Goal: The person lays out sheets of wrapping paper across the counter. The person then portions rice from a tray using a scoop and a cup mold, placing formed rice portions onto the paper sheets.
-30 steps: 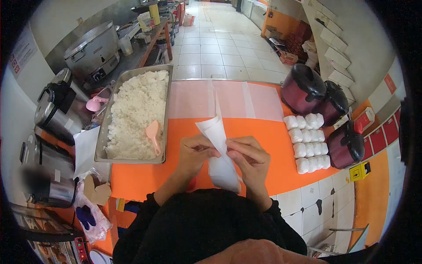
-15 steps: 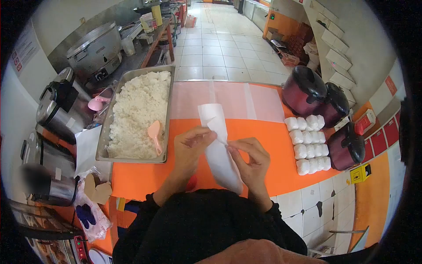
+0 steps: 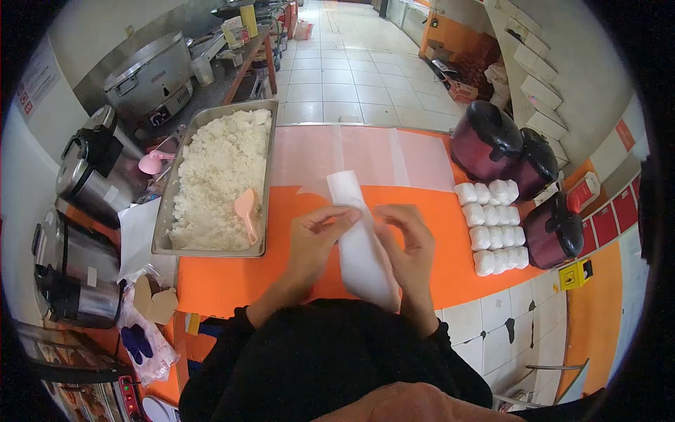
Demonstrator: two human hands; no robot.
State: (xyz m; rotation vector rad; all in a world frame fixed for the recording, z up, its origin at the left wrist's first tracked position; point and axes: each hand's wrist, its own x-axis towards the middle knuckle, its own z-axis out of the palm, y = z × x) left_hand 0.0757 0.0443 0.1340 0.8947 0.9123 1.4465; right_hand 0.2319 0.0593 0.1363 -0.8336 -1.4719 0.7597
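White sheet (image 3: 364,264): between the hands, over the orange counter (image 3: 232,285), upper end leaning left.
Left hand (image 3: 313,235): fingers clamped on its upper part.
Right hand (image 3: 409,246): thumb and forefinger apart, contact unclear.
Sheet step: apparently working its edge.
Sheet's next move: probably calls for a light right-hand pinch, left steady.

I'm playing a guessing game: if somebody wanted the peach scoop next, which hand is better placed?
Probably the left hand: it is nearer the peach scoop, which lies on the rice. The right hand is farther, across the white sheet. The left seems to pinch that sheet, so might first let go.
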